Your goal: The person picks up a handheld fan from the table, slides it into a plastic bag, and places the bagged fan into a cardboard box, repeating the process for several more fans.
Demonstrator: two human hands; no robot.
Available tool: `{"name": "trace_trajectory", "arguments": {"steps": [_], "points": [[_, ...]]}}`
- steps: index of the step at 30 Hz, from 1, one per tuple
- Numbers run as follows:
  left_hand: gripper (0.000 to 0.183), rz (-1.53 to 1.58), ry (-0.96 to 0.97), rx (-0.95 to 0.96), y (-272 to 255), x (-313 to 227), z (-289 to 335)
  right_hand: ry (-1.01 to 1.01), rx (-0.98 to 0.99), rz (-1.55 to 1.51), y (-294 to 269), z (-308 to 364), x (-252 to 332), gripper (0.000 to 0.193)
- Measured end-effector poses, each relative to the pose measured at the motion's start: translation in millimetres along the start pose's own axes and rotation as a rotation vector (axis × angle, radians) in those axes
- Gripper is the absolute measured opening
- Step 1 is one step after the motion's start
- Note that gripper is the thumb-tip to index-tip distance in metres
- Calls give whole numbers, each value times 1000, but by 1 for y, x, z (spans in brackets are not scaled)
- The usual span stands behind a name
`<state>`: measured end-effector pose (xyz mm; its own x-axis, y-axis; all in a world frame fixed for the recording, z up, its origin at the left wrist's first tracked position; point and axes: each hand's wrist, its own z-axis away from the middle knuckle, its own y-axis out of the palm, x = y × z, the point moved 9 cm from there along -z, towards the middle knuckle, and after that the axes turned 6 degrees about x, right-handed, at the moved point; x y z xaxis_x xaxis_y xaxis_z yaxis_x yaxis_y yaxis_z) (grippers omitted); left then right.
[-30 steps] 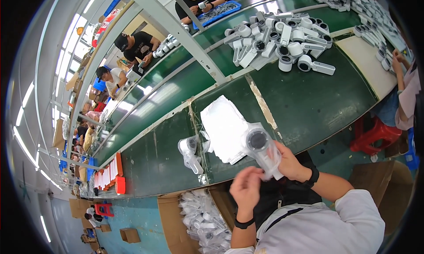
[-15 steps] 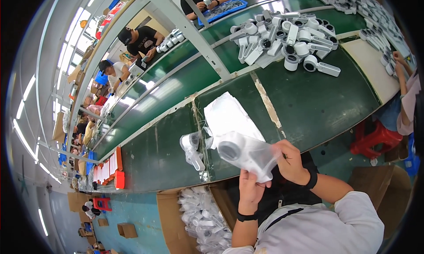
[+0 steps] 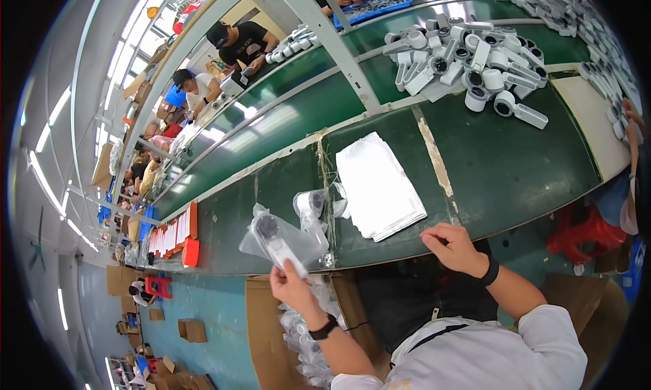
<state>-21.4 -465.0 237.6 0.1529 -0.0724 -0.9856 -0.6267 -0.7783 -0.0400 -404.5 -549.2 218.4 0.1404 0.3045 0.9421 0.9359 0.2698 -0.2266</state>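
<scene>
My left hand (image 3: pixel 296 292) is closed around the handle end of a white hand-held device (image 3: pixel 274 244). The device has a round, dark-fronted head and sits inside a loose clear plastic bag (image 3: pixel 306 244). It hangs above the bench's near edge, over a carton's far side. Just beyond it, a second bagged device (image 3: pixel 310 210) lies on the green bench. My right hand (image 3: pixel 456 249) is off to the right with fingers curled together, nothing visible in them. Between the hands lies a stack of flat white bags or sheets (image 3: pixel 380 187).
A cardboard carton (image 3: pixel 264 322) below holds several bagged devices (image 3: pixel 302 346). Unbagged devices form a heap (image 3: pixel 475 65) at the far right of the green bench (image 3: pixel 515 156). Orange-red trays (image 3: pixel 192 253) stand left. A metal post (image 3: pixel 332 44) rises beyond; co-workers sit along the line.
The bagged device has moved left and down from over the stack, carried by my left hand. My right hand has let go of the bag. The whole view has shifted slightly.
</scene>
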Motion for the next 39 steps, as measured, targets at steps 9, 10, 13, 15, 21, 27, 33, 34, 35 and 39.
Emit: {"name": "trace_trajectory", "arguments": {"steps": [9, 10, 13, 15, 21, 27, 33, 34, 35, 39], "points": [[50, -219, -140, -75, -25, 78, -69, 142, -34, -48, -5, 1, -46, 16], [50, -221, -140, -80, -27, 77, -68, 161, -36, -77, -5, 2, -50, 16], [52, -254, -121, -138, -42, 74, -64, 159, -18, -72, -5, 1, -46, 15], [56, -607, 138, -159, -47, 50, -63, 140, -4, -36, -3, 0, -43, 15], [73, -563, 359, 219, 30, 5, -33, 59, -39, 26, -5, 1, -34, 11], [77, -937, 370, 355, 73, 21, -39, 44, -43, 34, -4, 4, -30, 10], [60, -888, 111, 279, 71, 31, -41, 17, -33, 70, -5, 5, -30, 8], [60, -888, 112, 280, 73, 30, -39, 13, -29, 79, -5, 5, -30, 8], [53, -867, 100, 218, 69, 28, -38, 10, -25, 89, -5, 5, -30, 9], [43, -688, 299, 70, 55, 25, -36, 1, -25, 96, -4, 5, -27, 9]]}}
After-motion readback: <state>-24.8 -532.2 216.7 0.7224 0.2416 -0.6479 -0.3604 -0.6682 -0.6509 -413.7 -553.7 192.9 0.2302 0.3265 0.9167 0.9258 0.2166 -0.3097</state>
